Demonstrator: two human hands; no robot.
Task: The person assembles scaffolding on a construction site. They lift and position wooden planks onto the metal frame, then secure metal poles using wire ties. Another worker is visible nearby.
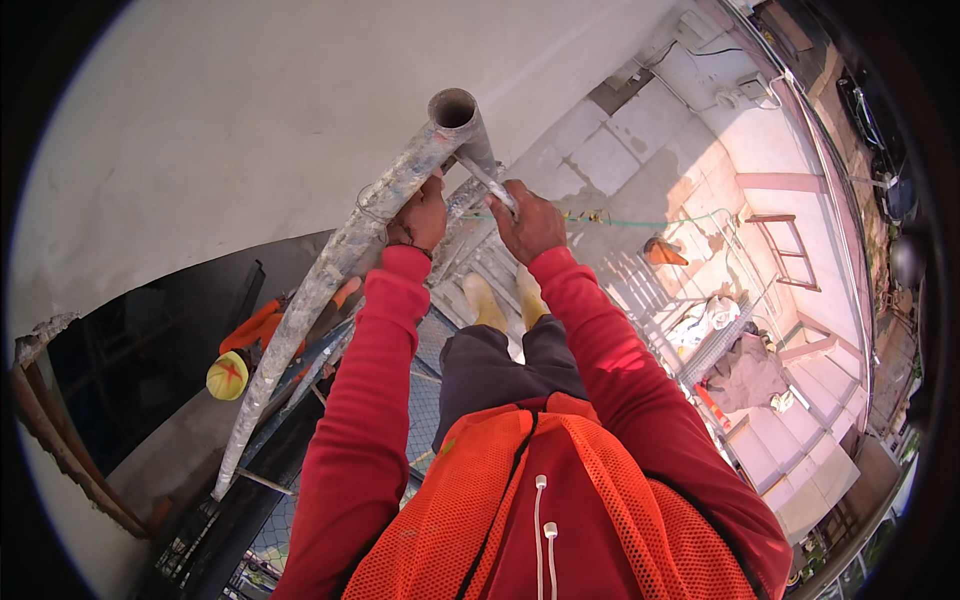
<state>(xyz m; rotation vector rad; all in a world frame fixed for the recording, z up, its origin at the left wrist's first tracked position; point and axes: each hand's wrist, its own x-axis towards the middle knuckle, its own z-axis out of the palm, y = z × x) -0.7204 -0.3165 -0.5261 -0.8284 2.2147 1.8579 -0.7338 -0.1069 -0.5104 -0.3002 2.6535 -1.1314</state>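
A paint-spattered metal scaffold tube (330, 255) slants up from the lower left to an open-ended upright pipe (453, 110). My left hand (424, 216) is closed just right of the slanting tube, its fingers up under the joint; what they grip is hidden. My right hand (530, 222) is wrapped round the end of a thin grey metal bar (484, 180), which runs up to the joint. A thin wire loop (372, 205) circles the slanting tube. Below my hands, my yellow boots (483, 300) stand on slatted boards.
A pale wall (240, 120) rises along the left. Lower down, a person in orange with a yellow helmet (228, 375) is beside a dark opening. A green cord (650, 222) stretches rightward. Far below lie a wooden frame (783, 252), an orange cone (664, 252) and crumpled cloth (745, 372).
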